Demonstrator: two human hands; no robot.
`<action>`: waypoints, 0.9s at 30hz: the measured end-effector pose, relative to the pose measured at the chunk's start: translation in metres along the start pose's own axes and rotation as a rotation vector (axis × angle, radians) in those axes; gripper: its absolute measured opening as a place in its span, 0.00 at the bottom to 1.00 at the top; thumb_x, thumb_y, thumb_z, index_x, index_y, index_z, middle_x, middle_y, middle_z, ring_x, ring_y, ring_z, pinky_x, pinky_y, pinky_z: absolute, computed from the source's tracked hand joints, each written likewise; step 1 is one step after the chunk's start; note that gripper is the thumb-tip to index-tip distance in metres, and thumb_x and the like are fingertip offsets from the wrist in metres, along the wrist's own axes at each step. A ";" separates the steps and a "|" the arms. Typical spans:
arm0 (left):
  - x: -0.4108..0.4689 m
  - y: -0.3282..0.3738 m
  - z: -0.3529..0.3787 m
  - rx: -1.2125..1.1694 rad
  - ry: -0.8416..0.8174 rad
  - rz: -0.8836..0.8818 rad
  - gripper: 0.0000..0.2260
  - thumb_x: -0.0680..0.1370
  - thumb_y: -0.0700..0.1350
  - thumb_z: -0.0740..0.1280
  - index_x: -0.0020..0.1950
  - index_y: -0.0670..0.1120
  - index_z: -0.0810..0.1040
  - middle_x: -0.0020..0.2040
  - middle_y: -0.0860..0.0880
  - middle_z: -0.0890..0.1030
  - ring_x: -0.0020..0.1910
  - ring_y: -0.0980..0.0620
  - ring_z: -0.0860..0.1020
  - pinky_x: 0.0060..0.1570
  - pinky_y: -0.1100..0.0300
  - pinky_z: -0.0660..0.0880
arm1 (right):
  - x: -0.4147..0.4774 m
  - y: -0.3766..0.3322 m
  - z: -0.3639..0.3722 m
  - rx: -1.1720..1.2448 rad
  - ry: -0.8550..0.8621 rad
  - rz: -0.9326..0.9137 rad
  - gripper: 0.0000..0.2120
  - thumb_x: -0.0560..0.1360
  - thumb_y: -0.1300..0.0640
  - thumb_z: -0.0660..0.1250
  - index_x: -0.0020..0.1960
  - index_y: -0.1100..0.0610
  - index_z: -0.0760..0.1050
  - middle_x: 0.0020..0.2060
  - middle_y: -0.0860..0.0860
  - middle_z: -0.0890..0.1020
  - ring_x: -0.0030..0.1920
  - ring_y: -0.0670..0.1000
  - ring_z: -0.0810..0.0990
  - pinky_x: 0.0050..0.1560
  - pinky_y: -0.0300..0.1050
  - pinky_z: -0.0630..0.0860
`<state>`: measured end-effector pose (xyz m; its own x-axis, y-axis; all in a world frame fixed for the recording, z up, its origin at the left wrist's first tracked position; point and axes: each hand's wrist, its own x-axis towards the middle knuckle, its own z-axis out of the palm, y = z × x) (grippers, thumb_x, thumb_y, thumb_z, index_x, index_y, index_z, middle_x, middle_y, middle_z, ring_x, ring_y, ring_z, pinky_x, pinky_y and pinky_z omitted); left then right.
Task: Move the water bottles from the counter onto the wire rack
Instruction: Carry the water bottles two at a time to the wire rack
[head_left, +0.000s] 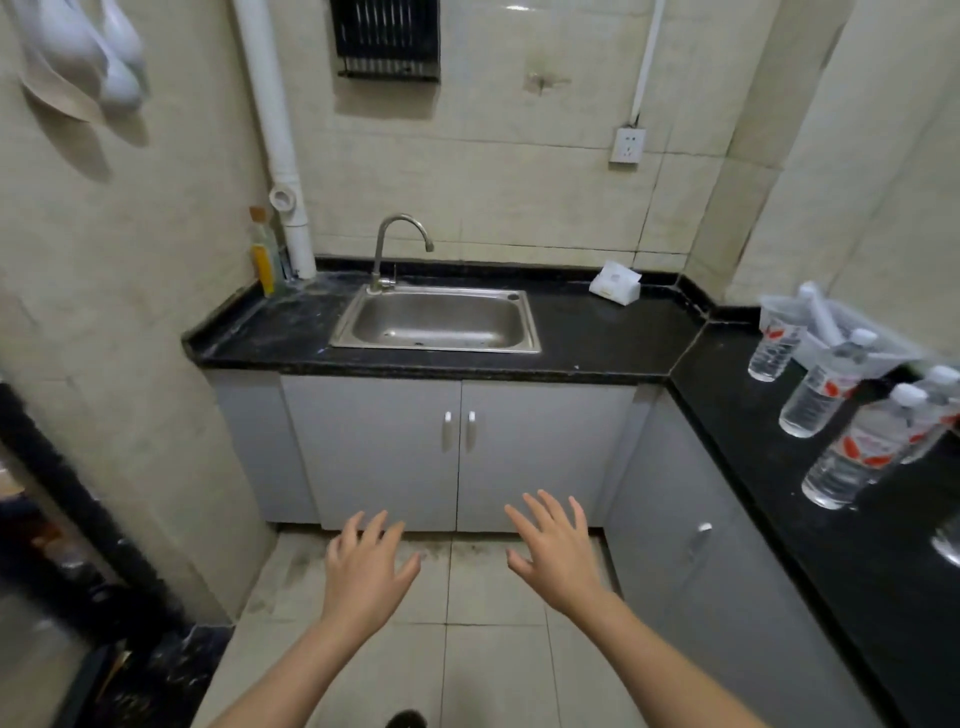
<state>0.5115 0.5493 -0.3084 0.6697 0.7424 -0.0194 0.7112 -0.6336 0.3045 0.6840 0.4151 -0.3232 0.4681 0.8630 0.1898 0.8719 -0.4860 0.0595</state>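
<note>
No bottle taken yet: left hand and right hand spread, empty, apart at 6 o'clock. At 3 o'clock, clear white-capped plastic water bottles stand on black stone counter. Next: reach right, then lift to black wire rack, 12 o'clock.

Beige tiled walls, grey cabinets.

bottles: you've got at least four clear water bottles, white caps, red-white labels | pose: upright, close together | loc: right side of black counter | wire rack: black, far wall, high
</note>
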 end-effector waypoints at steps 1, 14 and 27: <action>0.022 0.002 0.003 -0.005 -0.010 0.020 0.40 0.64 0.65 0.40 0.69 0.49 0.67 0.74 0.49 0.63 0.75 0.45 0.55 0.70 0.48 0.54 | 0.016 0.008 0.002 -0.005 -0.015 0.018 0.21 0.58 0.41 0.68 0.49 0.46 0.82 0.47 0.48 0.85 0.51 0.50 0.83 0.55 0.55 0.75; 0.282 0.139 0.025 -0.105 -0.203 0.458 0.31 0.70 0.60 0.46 0.68 0.48 0.68 0.73 0.49 0.64 0.74 0.46 0.56 0.70 0.51 0.55 | 0.079 0.154 -0.006 -0.002 -0.255 0.696 0.23 0.64 0.42 0.53 0.47 0.47 0.83 0.45 0.49 0.86 0.48 0.50 0.84 0.49 0.53 0.79; 0.348 0.344 0.103 -0.062 -0.363 0.802 0.32 0.71 0.62 0.43 0.71 0.51 0.63 0.75 0.51 0.60 0.75 0.49 0.52 0.71 0.53 0.52 | 0.096 0.320 0.023 0.312 0.082 1.077 0.27 0.77 0.49 0.61 0.73 0.52 0.59 0.73 0.51 0.62 0.74 0.50 0.59 0.71 0.46 0.59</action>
<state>1.0115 0.5674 -0.3079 0.9963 -0.0423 -0.0754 -0.0080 -0.9134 0.4070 1.0111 0.3461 -0.3085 0.9982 -0.0032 0.0592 0.0220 -0.9073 -0.4198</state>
